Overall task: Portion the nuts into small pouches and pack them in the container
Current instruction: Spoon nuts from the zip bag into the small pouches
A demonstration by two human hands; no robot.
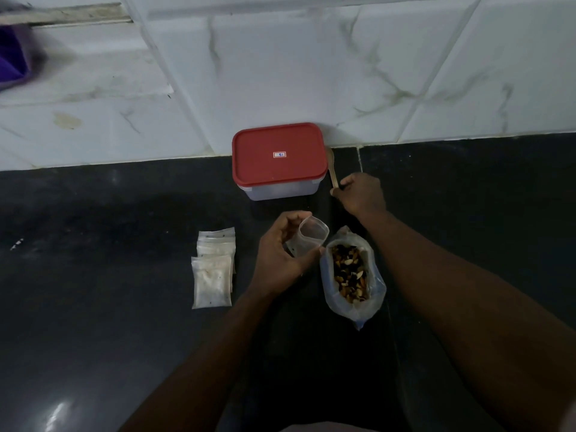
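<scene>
A clear container with a shut red lid stands on the black counter against the tiled wall. My right hand grips the handle end of a wooden spoon that lies just right of the container. My left hand holds a small clear pouch with its mouth held open; nothing shows inside it. Right beside it stands an open plastic bag of mixed nuts. A stack of flat small pouches lies to the left of my left hand.
The black counter stretches left and right of the work spot. White marble-patterned tiles form the wall behind. A blurred purple object sits at the far upper left.
</scene>
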